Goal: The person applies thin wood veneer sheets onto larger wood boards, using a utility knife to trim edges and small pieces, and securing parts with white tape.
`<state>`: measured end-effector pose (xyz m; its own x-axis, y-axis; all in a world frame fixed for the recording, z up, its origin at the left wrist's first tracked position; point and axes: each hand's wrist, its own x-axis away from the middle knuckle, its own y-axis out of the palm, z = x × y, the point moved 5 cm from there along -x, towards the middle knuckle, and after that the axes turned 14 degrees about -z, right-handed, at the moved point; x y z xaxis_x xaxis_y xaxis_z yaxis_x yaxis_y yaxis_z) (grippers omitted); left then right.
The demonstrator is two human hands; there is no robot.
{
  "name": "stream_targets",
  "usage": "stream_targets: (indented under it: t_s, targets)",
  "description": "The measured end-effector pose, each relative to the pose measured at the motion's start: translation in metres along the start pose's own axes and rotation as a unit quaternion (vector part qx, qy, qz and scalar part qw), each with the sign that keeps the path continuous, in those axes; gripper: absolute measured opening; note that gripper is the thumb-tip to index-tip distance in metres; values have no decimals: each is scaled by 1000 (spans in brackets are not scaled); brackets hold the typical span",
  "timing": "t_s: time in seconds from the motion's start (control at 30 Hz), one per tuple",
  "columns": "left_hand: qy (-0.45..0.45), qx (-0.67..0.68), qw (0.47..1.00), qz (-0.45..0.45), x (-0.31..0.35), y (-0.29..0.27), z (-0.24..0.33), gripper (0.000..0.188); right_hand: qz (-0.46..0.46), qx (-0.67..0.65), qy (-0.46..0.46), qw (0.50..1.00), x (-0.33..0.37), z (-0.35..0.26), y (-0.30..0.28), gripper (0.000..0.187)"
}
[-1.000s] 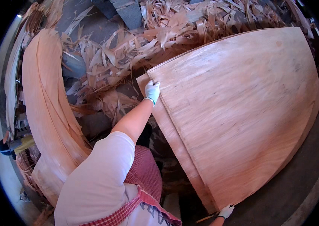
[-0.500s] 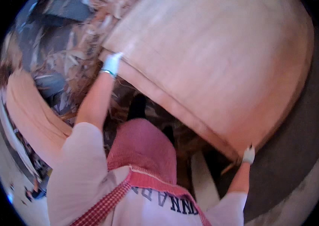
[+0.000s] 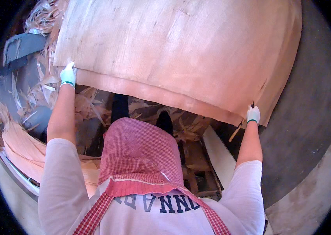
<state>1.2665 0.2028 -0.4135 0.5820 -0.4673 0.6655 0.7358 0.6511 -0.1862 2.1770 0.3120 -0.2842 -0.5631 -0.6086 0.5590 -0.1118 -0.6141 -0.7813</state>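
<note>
A large, thin wood veneer sheet [image 3: 173, 51] spreads out before me, its near edge hanging at about thigh height. Just beneath it, a second veneer sheet [image 3: 146, 89] shows as a strip along that edge. My left hand [image 3: 68, 75], in a white glove with a green cuff, is closed on the near left corner. At the near right corner is my right hand [image 3: 253, 114], gloved alike and closed. It holds a slim tool [image 3: 234, 133] with a pale wooden stick end below the fist and a dark tip above. Whether its fingers also pinch the veneer is hidden.
Torn veneer scraps [image 3: 87, 103] litter the floor at left and around my feet. A folded veneer pile [image 3: 22, 150] lies at left, with a grey block [image 3: 26, 47] farther off. A pale board [image 3: 218, 156] leans near my right. Dark flat surface [image 3: 310, 117] curves along the right.
My view has turned, so the veneer's near edge now runs more level. My left hand appears lower and farther left, my right hand higher. Both stay at the sheet's corners.
</note>
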Motion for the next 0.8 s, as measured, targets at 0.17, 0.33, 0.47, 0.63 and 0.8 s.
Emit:
stream_targets:
  t_s: [0.17,0.33,0.47,0.63,0.8]
  targets:
    - [139,-307,942,-1,-18,-18,-1,24,-24,44,4,999,-27,19,17,43]
    - [2,36,996,79,-24,-9,-15,34,-41,12,12,999,-30,9,24,47]
    - [92,-310,923,208,48,17,31,35,65,-121,-11,990,-2,13,29,49]
    - [330,-592,735,21,205,168,27,15,141,-213,-67,964,76,38,71,53]
    - [346,-683,598,-236,314,285,-34,63,-68,-150,3,986,81,53,87,48]
